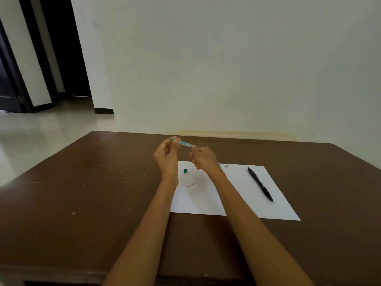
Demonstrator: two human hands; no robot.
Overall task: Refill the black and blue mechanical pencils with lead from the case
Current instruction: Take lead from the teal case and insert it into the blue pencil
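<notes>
While our left hand [166, 154] pinches one end of the translucent blue-green plastic lead case [184, 143] above the brown counter [82, 182], our right hand [203, 157] pinches its other end; the slim black mechanical pencil [260, 183] lies rightward on white paper [243, 203].

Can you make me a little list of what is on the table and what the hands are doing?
left hand: pinches one end of a see-through blue-green stick, pencil or case unclear
right hand: at its other end, fingers curled
black pencil: lies on the white paper, untouched
loose lead: on the paper
small teal cap: on the paper
table: brown, speckled
</notes>
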